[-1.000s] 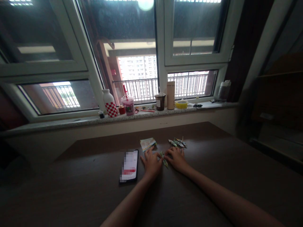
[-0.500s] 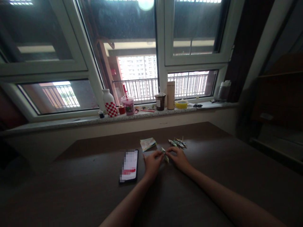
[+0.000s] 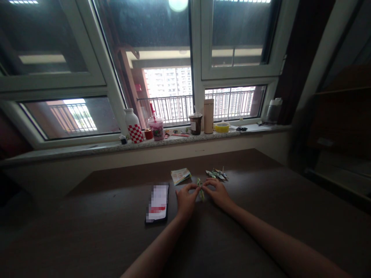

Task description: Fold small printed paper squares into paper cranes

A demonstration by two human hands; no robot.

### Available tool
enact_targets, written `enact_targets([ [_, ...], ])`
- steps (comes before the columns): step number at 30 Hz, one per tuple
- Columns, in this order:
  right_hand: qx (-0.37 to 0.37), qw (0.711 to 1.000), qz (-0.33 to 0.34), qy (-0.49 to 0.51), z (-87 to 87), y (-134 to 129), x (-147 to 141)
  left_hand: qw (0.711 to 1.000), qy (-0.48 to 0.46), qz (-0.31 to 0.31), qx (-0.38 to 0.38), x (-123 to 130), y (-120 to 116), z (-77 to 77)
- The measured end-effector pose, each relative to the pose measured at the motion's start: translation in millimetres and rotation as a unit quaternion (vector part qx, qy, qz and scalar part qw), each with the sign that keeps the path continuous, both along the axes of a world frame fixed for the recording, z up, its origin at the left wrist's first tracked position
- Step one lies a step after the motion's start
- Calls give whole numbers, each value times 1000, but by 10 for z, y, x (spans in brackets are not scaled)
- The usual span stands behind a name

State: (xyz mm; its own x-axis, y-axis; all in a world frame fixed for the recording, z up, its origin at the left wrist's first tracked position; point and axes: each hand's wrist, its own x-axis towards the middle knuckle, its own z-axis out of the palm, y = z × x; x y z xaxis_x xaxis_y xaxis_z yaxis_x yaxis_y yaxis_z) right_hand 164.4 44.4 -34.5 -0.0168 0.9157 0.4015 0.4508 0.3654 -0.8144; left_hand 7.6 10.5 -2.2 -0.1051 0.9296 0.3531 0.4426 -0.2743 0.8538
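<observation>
Between my two hands is a small folded paper piece [image 3: 202,195], greenish and yellow, pointing up and down. My left hand [image 3: 187,196] pinches it from the left with thumb and forefinger. From the right, my right hand [image 3: 216,191] pinches the same piece, its fingertips close to those of my left hand. Beyond my left hand lies a stack of printed paper sheets [image 3: 180,175]. Several folded paper pieces [image 3: 217,175] lie in a small pile just past my right hand.
A phone [image 3: 157,202] with a lit screen lies on the brown table [image 3: 116,235] left of my left hand. Along the windowsill [image 3: 174,139] stand a checkered bottle [image 3: 135,127], a pink cup [image 3: 156,128], a dark cup [image 3: 196,124], a tan flask [image 3: 208,116] and yellow tape [image 3: 222,127].
The folded paper piece has turned from a slant to nearly upright in the view. My hands have barely moved, and both still pinch it.
</observation>
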Motion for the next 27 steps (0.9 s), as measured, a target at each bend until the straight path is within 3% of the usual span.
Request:
enact_targets([
  [7,-11,1000,-13,13,33,-21,-26,999,14,29,-3,52,-36,35],
  [27,-9,999,-6,31,55,-49,-29,999,24,18,12,45,-30,18],
])
